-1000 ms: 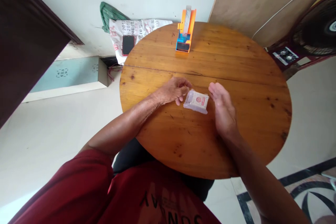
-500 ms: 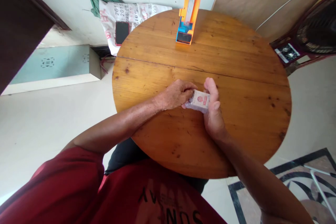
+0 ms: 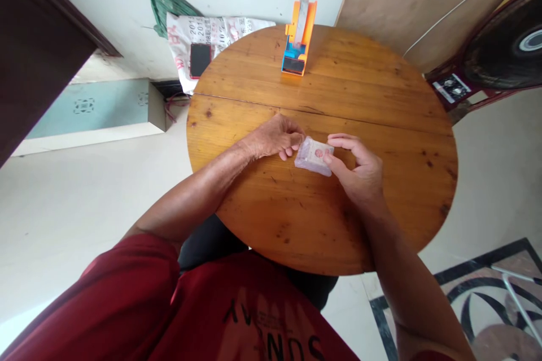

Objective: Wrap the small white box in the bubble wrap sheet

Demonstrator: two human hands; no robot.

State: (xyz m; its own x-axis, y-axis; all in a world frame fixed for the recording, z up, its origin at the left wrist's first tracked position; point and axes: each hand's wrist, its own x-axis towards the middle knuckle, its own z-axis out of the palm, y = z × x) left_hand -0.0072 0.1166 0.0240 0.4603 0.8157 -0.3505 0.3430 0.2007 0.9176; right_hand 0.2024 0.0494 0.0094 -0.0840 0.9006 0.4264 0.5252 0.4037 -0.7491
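A small pale box (image 3: 314,159) with a red printed mark, wrapped in cloudy see-through plastic, is near the middle of the round wooden table. At its left end my left hand (image 3: 277,138) is closed, thumb and forefinger pinched on the edge of the wrapping. My right hand (image 3: 359,166) grips the right end, its thumb on the printed face and its fingers along the far side. Farther back on the table stands an orange and blue tape dispenser (image 3: 298,39) with a roll of clear tape in it.
Beyond the wooden table's (image 3: 372,84) left edge, a dark phone (image 3: 200,60) lies on a white printed sack (image 3: 182,31), near a green bag (image 3: 169,3). A light blue box (image 3: 108,107) lies on the floor at left. A fan (image 3: 503,45) is at right.
My right hand has turned from being upright against the box's right end to gripping it with the thumb on top. My left fingers have shifted to the wrapping's left edge. The view has shifted slightly.
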